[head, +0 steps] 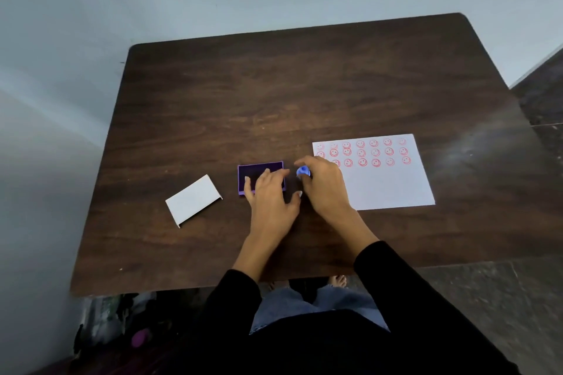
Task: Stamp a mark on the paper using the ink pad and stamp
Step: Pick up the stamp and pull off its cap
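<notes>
Left hand (269,201) lies flat steadying purple ink pad (260,177), right hand (324,184) pinches blue stamp (303,172) just right of it, smiley-marked paper (384,183) further right; best dab squarely, then press straight down on blank paper.

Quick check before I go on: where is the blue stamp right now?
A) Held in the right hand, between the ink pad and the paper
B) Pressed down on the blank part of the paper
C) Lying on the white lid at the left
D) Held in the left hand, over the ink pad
A: the blue stamp sits in the right hand, between the purple ink pad and the paper; the left hand rests on the pad.
</notes>
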Tool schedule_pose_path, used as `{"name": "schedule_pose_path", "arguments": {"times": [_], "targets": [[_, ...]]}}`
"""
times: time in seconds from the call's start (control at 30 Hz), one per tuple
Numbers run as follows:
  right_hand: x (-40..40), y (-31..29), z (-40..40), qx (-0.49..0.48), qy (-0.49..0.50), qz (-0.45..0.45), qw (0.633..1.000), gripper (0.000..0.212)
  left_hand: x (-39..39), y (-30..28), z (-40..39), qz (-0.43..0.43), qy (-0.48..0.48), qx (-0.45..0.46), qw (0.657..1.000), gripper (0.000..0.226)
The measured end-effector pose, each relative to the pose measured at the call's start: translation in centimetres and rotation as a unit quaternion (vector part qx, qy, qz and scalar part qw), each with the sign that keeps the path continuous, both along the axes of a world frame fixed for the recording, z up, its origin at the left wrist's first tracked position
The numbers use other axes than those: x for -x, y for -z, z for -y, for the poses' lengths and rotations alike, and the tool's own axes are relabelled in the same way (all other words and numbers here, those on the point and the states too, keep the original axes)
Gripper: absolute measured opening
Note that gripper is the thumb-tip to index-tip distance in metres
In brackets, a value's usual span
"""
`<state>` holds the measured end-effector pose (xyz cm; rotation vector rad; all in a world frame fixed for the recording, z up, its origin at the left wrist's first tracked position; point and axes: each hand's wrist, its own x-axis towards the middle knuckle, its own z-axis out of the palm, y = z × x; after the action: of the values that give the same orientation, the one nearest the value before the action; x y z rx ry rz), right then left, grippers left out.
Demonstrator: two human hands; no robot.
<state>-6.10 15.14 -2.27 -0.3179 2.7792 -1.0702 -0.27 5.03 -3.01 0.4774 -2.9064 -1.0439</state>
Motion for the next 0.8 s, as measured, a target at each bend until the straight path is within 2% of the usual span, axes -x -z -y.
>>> {"name": "schedule_pose_path", "arguments": {"times": [0.1,0.2,0.3,0.4,0.5,0.8], "targets": [[0.0,-0.1,-0.2,0.077,0.045,0.024,0.996,0.020,0.0,0.2,-0.2,-0.014,-0.011,0.004,1.000,0.046],[0.4,-0.3,-0.3,0.191,0.103,0.106,0.970,0.020,0.0,0.2,-0.5,-0.039,-0.031,0.000,0.999,0.042],[0.7,-0.2,-0.5,0.237,0.118,0.169,0.949,0.020,0.2,0.2,-0.6,-0.062,-0.048,-0.002,0.997,0.037],[0.7,-0.4,-0.6,0.259,0.131,0.202,0.935,0.014,0.2,0.2,-0.6,-0.075,-0.052,-0.021,0.996,0.036],[0.9,-0.6,-0.9,0.272,0.136,0.222,0.926,0.018,0.4,0.1,-0.8,-0.077,-0.054,-0.039,0.995,0.038],[1.3,-0.8,-1.1,0.266,0.168,0.213,0.925,0.018,1.2,0.1,-1.0,-0.076,-0.076,0.009,0.994,0.034]]}}
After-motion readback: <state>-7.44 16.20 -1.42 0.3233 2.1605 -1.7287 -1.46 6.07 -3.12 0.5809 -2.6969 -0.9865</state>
